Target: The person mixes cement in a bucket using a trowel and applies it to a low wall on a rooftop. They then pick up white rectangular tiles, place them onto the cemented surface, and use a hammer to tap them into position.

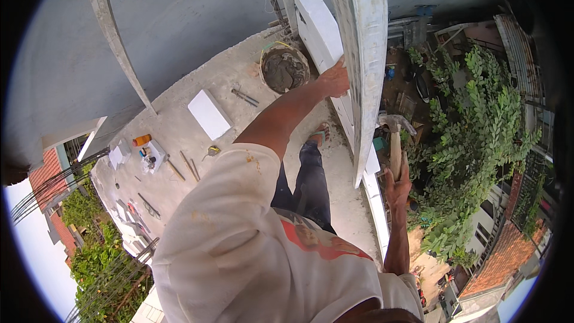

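My left hand [336, 79] reaches over a low wall of white blocks [318, 23] and is closed at the edge of a long grey board [366, 54]. Its fingertips are partly hidden there. The board stands along the outer side of the wall and runs out of view at the top. On the board's other side, my right hand [397, 184] is closed around the wooden handle of a hammer [395, 152]. The hammer's metal head points up, near the board's lower part.
A bucket of wet mortar [284, 70] stands beside the wall. A loose white block [209, 115], a tape measure [211, 152] and several hand tools [190, 165] lie on the concrete floor [173, 125]. Beyond the wall is a drop to a yard with a leafy tree [472, 143].
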Demonstrator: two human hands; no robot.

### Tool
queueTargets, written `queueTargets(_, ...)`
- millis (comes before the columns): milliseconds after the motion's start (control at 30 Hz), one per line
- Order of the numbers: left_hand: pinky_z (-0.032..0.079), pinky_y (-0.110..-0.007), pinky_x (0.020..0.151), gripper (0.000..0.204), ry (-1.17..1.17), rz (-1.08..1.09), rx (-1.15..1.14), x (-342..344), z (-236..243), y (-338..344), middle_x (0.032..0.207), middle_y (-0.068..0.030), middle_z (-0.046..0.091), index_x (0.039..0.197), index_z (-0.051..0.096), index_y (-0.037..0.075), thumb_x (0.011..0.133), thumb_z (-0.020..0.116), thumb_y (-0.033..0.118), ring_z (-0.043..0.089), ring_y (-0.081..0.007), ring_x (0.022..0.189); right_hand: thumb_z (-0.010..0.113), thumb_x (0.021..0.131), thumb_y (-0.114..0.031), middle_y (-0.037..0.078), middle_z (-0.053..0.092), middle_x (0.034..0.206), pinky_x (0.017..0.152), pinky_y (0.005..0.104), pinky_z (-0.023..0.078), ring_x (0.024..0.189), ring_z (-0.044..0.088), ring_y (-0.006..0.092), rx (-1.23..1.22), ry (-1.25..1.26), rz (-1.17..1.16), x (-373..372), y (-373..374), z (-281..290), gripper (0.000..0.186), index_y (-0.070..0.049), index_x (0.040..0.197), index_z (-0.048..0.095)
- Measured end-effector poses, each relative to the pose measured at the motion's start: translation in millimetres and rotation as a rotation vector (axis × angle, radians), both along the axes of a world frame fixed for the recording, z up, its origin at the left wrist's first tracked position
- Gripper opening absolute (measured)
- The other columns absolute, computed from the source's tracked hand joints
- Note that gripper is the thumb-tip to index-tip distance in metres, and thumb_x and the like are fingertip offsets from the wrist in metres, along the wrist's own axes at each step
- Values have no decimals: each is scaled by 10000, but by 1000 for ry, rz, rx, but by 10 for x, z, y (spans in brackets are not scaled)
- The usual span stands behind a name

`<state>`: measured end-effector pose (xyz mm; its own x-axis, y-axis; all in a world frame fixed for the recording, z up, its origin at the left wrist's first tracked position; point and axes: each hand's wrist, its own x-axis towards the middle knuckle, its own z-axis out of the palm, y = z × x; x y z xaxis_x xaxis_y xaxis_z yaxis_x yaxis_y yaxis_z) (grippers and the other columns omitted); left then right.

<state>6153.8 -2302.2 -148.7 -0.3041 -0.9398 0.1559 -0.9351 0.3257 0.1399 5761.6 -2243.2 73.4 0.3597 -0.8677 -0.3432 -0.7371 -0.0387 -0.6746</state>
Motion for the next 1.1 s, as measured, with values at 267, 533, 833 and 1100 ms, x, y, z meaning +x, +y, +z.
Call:
queueTargets(267, 219, -665, 1248, 915, 426, 304, 200, -35, 659, 1132, 1649, -158, 329, 1622, 338, 125, 859, 819, 276, 300, -360, 1552, 750, 972, -187, 14, 524, 580, 362, 285, 440, 409, 515, 117, 296, -81, -745, -506, 2082, 354, 250, -37, 953, 551)
queueTargets(533, 353, -648, 1153, 686, 438, 539, 1102, 695, -375, 3705, 1455, -152, 509, 1481, 508, 54, 908, 775, 320, 469, -383, 1410, 765, 903, -203, 25, 561, 651, 482, 345, 456, 506, 517, 147, 955, 123, -986, -23, 3784, -792, 210, -65, 832, 624)
queueTargets(833, 355, -643, 1148, 520, 314, 612, 869, 1647, -1553, 3506, 1439, -97, 607, 1311, 689, 98, 899, 753, 408, 467, -343, 1433, 599, 1002, -306, 8, 719, 808, 630, 318, 555, 682, 681, 170, 1023, -368, -813, 153, 4154, -4767, 323, -37, 925, 759)
queueTargets(1100, 564, -466, 899, 309, 304, 469, 951, 2400, -2642, 2475, 950, -91, 787, 961, 792, 113, 880, 721, 403, 735, -337, 986, 635, 989, -181, 20, 728, 874, 673, 305, 559, 732, 678, 156, 965, -518, -1163, 748, 3257, -6175, 210, -11, 974, 757)
